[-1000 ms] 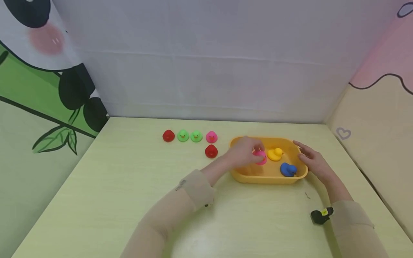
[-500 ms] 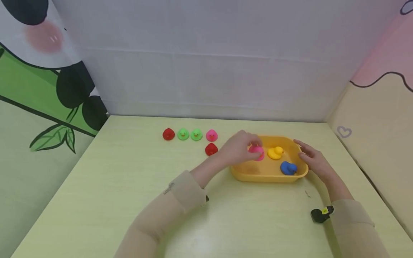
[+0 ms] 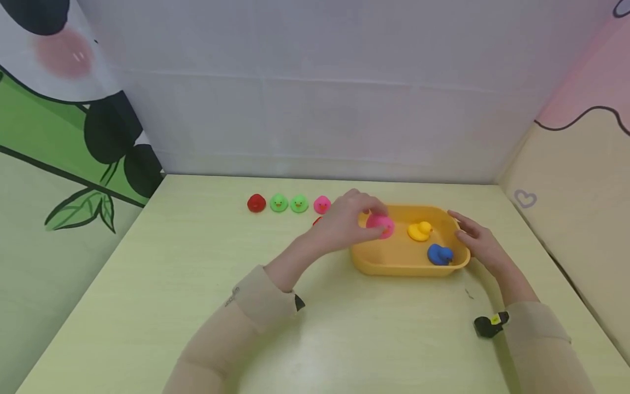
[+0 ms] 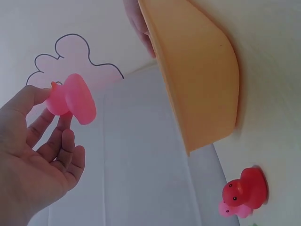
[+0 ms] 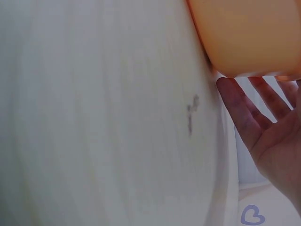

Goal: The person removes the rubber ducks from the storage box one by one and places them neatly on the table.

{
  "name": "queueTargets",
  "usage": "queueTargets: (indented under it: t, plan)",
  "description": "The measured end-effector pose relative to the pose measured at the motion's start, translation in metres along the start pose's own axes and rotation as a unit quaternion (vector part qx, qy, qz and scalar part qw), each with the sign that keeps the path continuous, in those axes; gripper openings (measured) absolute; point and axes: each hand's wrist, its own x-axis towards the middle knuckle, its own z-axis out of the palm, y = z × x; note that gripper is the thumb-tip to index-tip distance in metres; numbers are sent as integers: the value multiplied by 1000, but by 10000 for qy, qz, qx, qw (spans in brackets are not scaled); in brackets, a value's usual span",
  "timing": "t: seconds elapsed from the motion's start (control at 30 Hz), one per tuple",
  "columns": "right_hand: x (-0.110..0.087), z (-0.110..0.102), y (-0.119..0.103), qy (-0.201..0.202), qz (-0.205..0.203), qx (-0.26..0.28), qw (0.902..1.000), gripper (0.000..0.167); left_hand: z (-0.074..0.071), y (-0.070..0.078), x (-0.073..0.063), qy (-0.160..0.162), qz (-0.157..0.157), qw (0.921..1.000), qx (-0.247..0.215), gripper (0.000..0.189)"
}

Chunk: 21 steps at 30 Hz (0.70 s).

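Note:
Between the thumb and fingers of my left hand (image 3: pixel 339 224) a pink rubber duck (image 3: pixel 381 225) is pinched, overlapping the left part of the yellow-orange tray (image 3: pixel 403 270) in the head view. The left wrist view shows this duck raised above the tray rim. Inside the tray sit a yellow rubber duck (image 3: pixel 419 231) and a blue rubber duck (image 3: pixel 439 255). My right hand (image 3: pixel 484 251) rests its extended fingers against the tray's right end, also seen beneath the tray wall (image 5: pixel 249 37) in the right wrist view.
Left of the tray, a red duck (image 3: pixel 256 203), two green ducks (image 3: pixel 289 203) and a pink duck (image 3: pixel 322 204) form a row on the pale table (image 3: pixel 147 284). Another red duck (image 4: pixel 249 188) stands in front, mostly hidden by my left hand in the head view. Printed cloth walls surround the table.
My left hand has lifted the pink duck from among the others in the tray and carried it leftward. The right hand stays at the tray's end.

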Motion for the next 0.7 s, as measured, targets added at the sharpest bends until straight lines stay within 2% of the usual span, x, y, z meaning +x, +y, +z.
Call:
queueTargets:
  t: [0.2, 0.4, 0.53, 0.7]
  plan:
    - [0, -1, -1, -58, 18, 111, 9999, 55, -10, -3, -13, 263, 169, 9993, -209, 23]
    - [-1, -2, 0, -53, -21, 86, 9999, 55, -19, -13, -24, 684, 707, 9948, -275, 21]
    - [-2, -2, 1, -52, -71, 73, 9999, 55, -27, -16, -29, 839, 984, 9912, -296, 22]
    - [-2, -2, 3, -49, -152, 55, 9999, 55, -34, -21, -38, 888, 1007, 9904, -320, 22]
